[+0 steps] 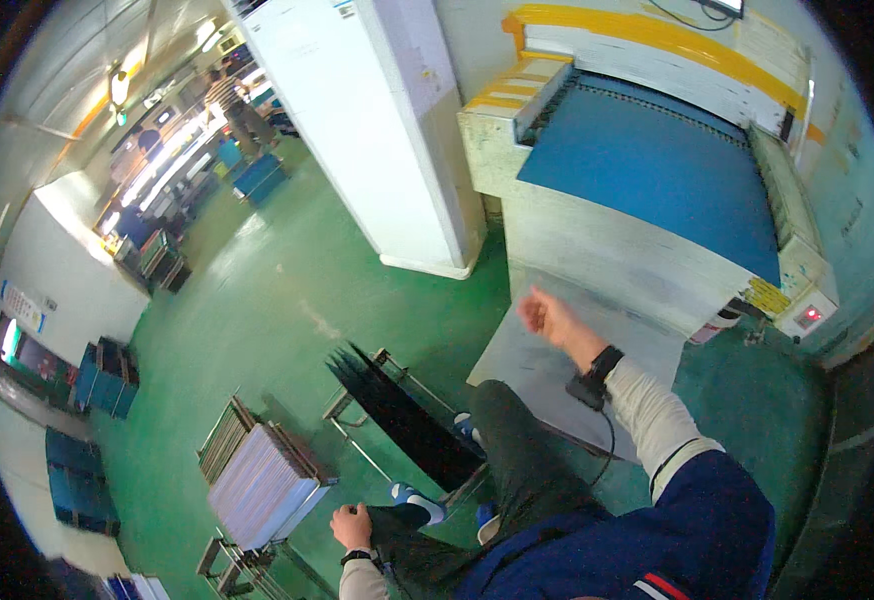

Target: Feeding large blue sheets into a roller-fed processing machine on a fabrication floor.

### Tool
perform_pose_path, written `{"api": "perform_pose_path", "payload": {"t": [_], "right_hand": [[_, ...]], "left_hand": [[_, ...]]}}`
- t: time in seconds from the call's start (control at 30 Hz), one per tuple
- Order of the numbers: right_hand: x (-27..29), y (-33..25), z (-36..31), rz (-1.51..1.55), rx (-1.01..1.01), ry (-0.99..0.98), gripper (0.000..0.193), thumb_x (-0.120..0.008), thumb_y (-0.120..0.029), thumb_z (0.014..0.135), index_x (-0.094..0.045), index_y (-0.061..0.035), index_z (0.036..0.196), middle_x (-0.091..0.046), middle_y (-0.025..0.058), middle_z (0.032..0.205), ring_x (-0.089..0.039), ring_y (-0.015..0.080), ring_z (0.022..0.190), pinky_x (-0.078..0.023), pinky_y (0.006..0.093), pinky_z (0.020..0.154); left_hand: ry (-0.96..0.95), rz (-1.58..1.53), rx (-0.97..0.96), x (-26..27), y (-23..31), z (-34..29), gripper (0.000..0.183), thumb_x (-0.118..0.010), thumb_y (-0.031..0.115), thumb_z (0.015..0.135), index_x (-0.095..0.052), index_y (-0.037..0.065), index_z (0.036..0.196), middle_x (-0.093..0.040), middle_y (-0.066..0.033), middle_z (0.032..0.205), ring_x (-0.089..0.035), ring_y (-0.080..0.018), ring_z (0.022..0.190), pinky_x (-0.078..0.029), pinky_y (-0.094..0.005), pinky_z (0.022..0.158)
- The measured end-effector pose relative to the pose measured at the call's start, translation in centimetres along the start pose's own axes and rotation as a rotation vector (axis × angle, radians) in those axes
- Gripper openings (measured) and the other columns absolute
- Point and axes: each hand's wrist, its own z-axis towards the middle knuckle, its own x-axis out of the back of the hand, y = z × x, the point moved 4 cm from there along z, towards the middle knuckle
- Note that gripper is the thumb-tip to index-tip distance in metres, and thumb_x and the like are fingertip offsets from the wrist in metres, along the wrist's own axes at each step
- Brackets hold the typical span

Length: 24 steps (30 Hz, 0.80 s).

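My right hand (547, 316) is raised in front of a conveyor machine (597, 240), its fingers curled in and nothing visible in them. A blue sheet or belt surface (657, 165) covers the machine's top. Below that hand a grey board (582, 365) lies on the floor. My left hand (351, 526) is by my left knee with its fingers closed; whether it holds something small is hidden. Between my feet and the open floor, a stack of thin black sheets (412, 425) leans in a metal rack (355, 446), fanned at its far end.
Left of the black stack stands a rack of pale sheets (265, 485). A white pillar (372, 130) rises ahead, beside the machine. Blue crates (107, 378) line the left wall. Another person (232, 105) stands near lit benches far off. A cable (609, 450) hangs from my right wrist.
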Motion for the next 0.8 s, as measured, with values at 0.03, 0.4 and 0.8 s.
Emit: {"api": "perform_pose_path", "payload": {"t": [0.03, 0.4, 0.8], "right_hand": [[-1.9, 2.9, 0.0, -0.001, -0.096, 0.001, 0.043, -0.061, -0.047, 0.093, -0.065, -0.0043, 0.098, -0.070, 0.0083, 0.087, -0.063, 0.0158, 0.067, -0.052, 0.0300, 0.060], [-7.6, 18.7, 1.3, -1.233, 0.272, -0.336, 0.035, -0.066, -0.033, 0.085, -0.069, 0.0020, 0.088, -0.069, 0.0137, 0.086, -0.064, 0.0252, 0.082, -0.049, 0.0370, 0.075], [-5.2, 20.8, 5.7, -1.726, 0.321, -0.453, 0.024, -0.064, -0.023, 0.084, -0.068, 0.0010, 0.089, -0.067, 0.0152, 0.088, -0.064, 0.0290, 0.082, -0.049, 0.0407, 0.073]], "left_hand": [[0.016, 0.006, 0.006, -0.1, -0.8, -0.1, 0.038, -0.063, 0.042, 0.081, -0.071, 0.008, 0.097, -0.064, -0.0147, 0.108, -0.057, -0.0384, 0.102, -0.048, -0.0496, 0.088], [-0.028, -0.012, 0.065, 0.5, -0.6, -0.8, 0.041, -0.059, 0.044, 0.083, -0.071, 0.009, 0.099, -0.065, -0.0140, 0.108, -0.060, -0.0355, 0.105, -0.051, -0.0489, 0.087], [0.028, -0.098, 0.185, 0.8, -2.4, -1.3, 0.039, -0.061, 0.042, 0.082, -0.070, 0.007, 0.097, -0.064, -0.0137, 0.104, -0.057, -0.0340, 0.105, -0.049, -0.0490, 0.086]]}}
